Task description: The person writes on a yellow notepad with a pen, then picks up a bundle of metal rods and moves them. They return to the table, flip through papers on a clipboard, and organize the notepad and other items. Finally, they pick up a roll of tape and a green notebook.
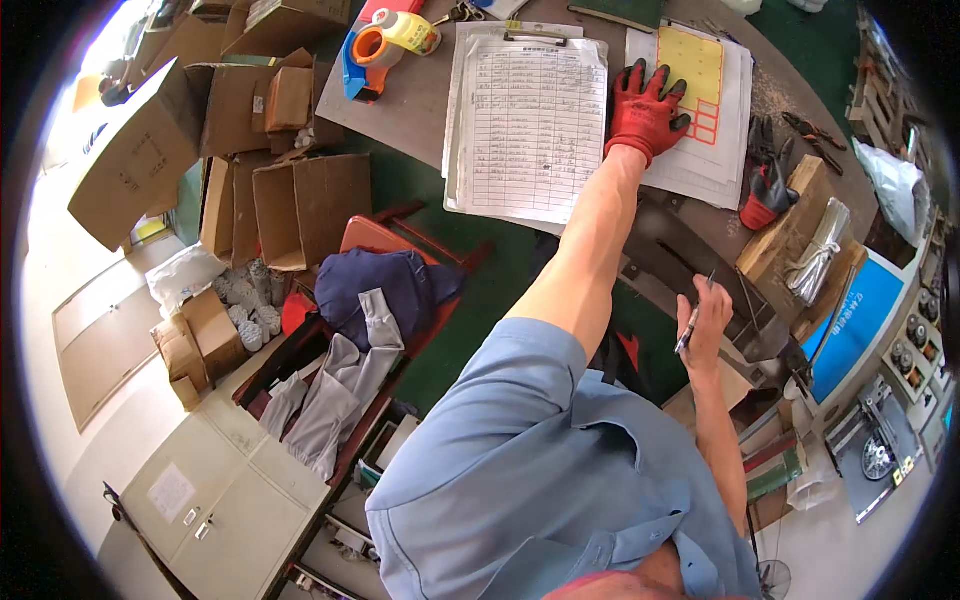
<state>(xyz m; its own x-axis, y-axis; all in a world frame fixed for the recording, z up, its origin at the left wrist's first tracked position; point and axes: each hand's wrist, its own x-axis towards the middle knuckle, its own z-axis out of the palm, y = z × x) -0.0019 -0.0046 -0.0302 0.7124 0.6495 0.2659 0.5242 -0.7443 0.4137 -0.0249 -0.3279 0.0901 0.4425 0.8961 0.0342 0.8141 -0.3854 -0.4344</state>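
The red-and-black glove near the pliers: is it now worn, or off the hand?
Off. This glove lies beside the wooden block, no arm in its cuff; the right hand, holding a pen, is bare.

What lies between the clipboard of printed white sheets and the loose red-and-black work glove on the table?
In the head view, flat white paper sheets with a yellow panel, and the person's left hand, wearing a red-and-black knit glove, spread over them.

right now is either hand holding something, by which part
The right hand holds a pen around its middle; the gloved left hand rests on papers, holding nothing.
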